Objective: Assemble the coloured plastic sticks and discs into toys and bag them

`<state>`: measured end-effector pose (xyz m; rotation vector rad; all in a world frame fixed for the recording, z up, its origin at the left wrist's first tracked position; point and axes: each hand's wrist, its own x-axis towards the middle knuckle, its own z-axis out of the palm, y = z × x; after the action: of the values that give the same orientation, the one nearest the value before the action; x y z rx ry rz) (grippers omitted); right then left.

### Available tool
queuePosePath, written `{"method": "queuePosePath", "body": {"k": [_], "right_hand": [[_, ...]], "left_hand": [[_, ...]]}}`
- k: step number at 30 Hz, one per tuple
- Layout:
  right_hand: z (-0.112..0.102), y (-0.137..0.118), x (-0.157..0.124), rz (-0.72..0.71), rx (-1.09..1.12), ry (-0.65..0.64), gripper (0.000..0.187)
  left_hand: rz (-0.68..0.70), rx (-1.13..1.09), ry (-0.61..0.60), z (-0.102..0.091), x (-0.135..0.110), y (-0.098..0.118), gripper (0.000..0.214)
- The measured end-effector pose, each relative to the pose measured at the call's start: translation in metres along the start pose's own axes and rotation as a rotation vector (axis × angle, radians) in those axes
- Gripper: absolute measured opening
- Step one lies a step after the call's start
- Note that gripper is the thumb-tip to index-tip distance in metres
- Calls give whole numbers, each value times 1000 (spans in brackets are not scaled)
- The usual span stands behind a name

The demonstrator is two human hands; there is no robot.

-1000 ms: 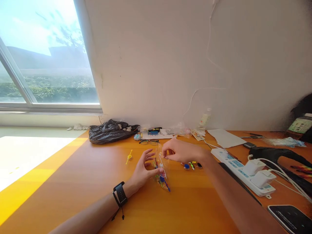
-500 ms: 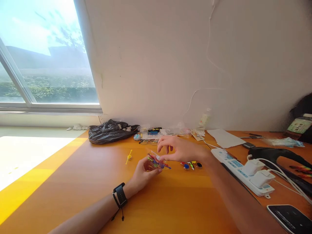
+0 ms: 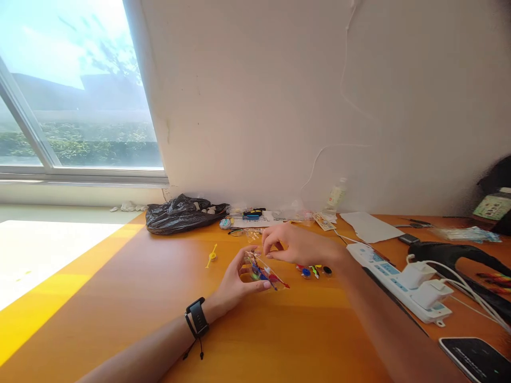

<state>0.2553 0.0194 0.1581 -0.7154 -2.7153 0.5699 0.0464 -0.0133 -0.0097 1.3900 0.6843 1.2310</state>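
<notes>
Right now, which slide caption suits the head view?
Left hand holds a clear bag of colourful plastic pieces, right hand close beside it, at an orange-brown table.

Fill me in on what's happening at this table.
A person's left hand holds a clear bag with small colourful pieces in it. The right hand is bent close to the bag's upper end; whether it grips the bag is hard to tell. A yellow piece lies on the table to the left, and more loose pieces lie to the right.
</notes>
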Motion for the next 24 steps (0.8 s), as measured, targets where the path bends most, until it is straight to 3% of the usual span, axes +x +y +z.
{"method": "queuePosePath", "body": {"k": [4, 11, 16, 19, 21, 23, 24], "right_hand": [[-4, -8, -3, 12, 18, 68, 17], [-3, -16, -4, -6, 49, 73, 17], [4, -12, 5, -61, 159, 180, 19], [22, 10, 19, -20, 383, 431, 41], [43, 31, 33, 33, 524, 611, 36], [70, 46, 45, 152, 547, 605, 36], [83, 49, 50, 190, 501, 523, 35]], "left_hand": [[-9, -90, -78, 5, 2, 3, 65], [-70, 20, -51, 8, -1, 16, 52], [-127, 22, 4, 5, -1, 10, 53], [-170, -15, 0, 5, -2, 10, 49], [-174, -27, -52, 6, -4, 14, 45], [-181, -9, -151, 7, -6, 18, 44], [-179, 5, -202, 8, -7, 20, 43]]}}
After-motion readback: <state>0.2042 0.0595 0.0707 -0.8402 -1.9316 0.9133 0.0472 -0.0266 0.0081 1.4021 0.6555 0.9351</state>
